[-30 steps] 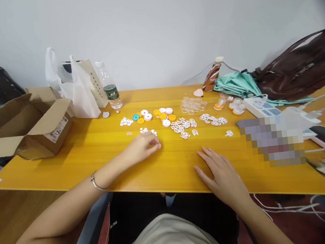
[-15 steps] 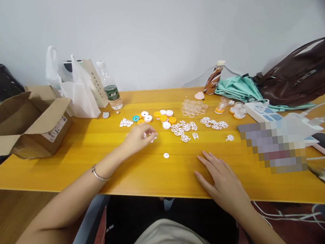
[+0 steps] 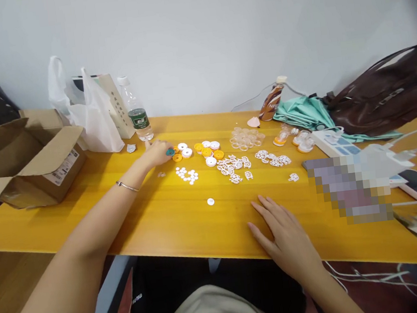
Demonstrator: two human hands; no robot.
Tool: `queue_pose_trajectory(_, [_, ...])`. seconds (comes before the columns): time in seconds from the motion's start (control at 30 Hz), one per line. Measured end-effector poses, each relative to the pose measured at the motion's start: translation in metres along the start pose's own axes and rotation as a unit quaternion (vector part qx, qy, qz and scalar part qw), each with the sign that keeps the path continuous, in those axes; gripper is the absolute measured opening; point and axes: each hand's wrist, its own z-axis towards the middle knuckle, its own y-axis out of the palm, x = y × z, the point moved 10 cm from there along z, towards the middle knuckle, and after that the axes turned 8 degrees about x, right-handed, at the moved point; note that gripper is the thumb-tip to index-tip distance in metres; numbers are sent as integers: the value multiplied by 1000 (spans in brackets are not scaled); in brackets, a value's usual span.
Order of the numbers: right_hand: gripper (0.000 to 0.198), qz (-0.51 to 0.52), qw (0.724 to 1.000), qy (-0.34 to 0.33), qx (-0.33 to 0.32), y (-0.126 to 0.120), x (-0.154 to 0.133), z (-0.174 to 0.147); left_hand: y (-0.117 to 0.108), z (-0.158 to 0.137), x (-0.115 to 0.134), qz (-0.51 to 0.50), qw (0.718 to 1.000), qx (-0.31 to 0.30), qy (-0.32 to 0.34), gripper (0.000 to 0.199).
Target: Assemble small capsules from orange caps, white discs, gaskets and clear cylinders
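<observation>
My left hand (image 3: 158,153) reaches across the desk to the left end of a group of wheel-like discs, palm down. Its fingertips are beside a teal disc (image 3: 170,152), and I cannot tell whether they grip anything. Orange and white discs (image 3: 186,153) lie right of it. Nearer me are several small round white pieces (image 3: 190,175), with a few tiny pale bits (image 3: 161,174) below the wrist. A single white disc (image 3: 210,202) lies between my two hands. My right hand (image 3: 283,231) rests flat on the desk, fingers apart, holding nothing.
White openwork pieces (image 3: 234,164) and clear rings (image 3: 246,138) lie mid-desk. An open cardboard box (image 3: 59,166), a plastic bag (image 3: 97,119) and a water bottle (image 3: 138,116) stand left. A coffee bottle (image 3: 272,101), power strip (image 3: 333,145) and brown bag (image 3: 378,97) are right.
My left hand has moved left and away from me, uncovering the small white pieces and now covering the spot by the teal disc. My right hand has stayed in place.
</observation>
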Motion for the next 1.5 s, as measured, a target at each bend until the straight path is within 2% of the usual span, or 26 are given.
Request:
queue_pose_trajectory(0.13, [50,-5,1000,0,-1,0,0,0,-26,-7,4,-16,998,51,-20,23])
queue_pose_trajectory(0.2, [50,-4,1000,1,1,-1,0,0,-47,-23,22,-83,991,104,-13,26])
queue_pose_trajectory(0.23, [50,-4,1000,2,2,-1,0,-1,-54,-34,37,-133,985,112,11,28])
queue_pose_trajectory(0.3, [49,-3,1000,4,2,-3,0,-1,-57,-59,82,-222,967,70,99,30])
queue_pose_trajectory(0.37, [49,-4,1000,4,0,-3,0,-1,-52,-84,119,-232,960,21,157,30])
queue_pose_trajectory(0.43, [49,-5,1000,2,-2,-2,0,-1,-45,-101,142,-228,955,-9,187,31])
queue_pose_trajectory(0.5, [49,-6,1000,0,-1,-2,-1,0,-36,-109,152,-222,954,-22,201,32])
queue_pose_trajectory(0.6, [49,-6,1000,-1,3,-3,-1,0,-22,-112,157,-231,949,-41,211,32])
queue_pose_trajectory(0.8, [48,-1,1000,-1,-3,-3,-1,0,-6,-113,151,-283,942,-51,170,39])
queue_pose_trajectory(1.07, [47,5,1000,-3,2,-5,-1,-1,-9,-116,151,-288,935,-49,200,46])
queue_pose_trajectory(1.3, [47,13,1000,0,2,-5,0,-1,-8,-115,152,-297,932,-45,202,42])
queue_pose_trajectory(1.43, [47,20,1000,1,3,-5,0,-1,-18,-116,154,-308,927,-39,208,41])
queue_pose_trajectory(1.5, [46,23,1000,4,3,-6,0,0,-27,-112,144,-297,933,-19,201,34])
